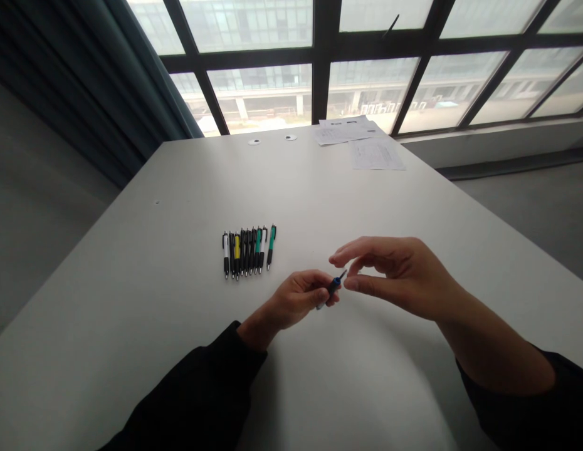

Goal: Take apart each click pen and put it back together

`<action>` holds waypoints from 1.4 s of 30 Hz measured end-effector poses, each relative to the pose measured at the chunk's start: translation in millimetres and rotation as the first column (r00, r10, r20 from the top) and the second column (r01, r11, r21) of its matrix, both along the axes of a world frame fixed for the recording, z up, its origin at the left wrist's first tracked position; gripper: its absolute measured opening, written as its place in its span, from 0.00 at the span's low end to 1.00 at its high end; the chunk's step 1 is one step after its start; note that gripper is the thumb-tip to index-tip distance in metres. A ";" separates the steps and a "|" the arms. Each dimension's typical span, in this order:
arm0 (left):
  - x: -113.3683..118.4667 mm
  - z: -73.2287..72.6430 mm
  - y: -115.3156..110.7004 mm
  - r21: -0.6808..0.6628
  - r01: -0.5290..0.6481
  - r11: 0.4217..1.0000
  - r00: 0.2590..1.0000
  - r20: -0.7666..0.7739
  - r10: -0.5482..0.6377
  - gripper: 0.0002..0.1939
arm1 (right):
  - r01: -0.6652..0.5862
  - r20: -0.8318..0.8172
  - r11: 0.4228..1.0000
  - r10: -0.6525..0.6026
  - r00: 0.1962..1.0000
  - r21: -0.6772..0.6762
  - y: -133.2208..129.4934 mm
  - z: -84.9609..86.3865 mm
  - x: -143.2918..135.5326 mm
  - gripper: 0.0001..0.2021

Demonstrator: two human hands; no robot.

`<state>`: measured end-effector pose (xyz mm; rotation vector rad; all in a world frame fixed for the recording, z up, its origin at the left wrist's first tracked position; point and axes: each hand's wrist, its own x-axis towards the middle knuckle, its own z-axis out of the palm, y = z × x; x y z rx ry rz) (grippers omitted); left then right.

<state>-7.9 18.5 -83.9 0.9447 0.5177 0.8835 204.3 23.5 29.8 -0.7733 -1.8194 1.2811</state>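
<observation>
My left hand (306, 295) is closed around a dark blue pen (335, 285). A thin tip sticks out of the pen's upper end, pointing up and to the right, and a pale end shows below my thumb. Just right of that tip is my right hand (399, 274), its fingers curved and thumb apart from them. No object can be made out clearly in it. On the table left of my hands lies a row of several click pens (247, 252) with black, white, yellow and green barrels. A green pen (271, 246) lies slightly apart at the row's right end.
The white table (145, 282) reaches to the windows. Sheets of paper (377, 155) lie at its far right edge. Two small round white pieces with dark centres (254, 142) sit along the far edge. A dark curtain (145, 81) hangs at the left.
</observation>
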 end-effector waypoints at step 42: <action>0.1 -0.2 -0.7 -0.061 -0.038 0.997 0.999 0.018 0.040 0.21 | 0.130 0.375 0.983 -0.071 0.924 -0.133 28.4 -17.3 13.3 0.08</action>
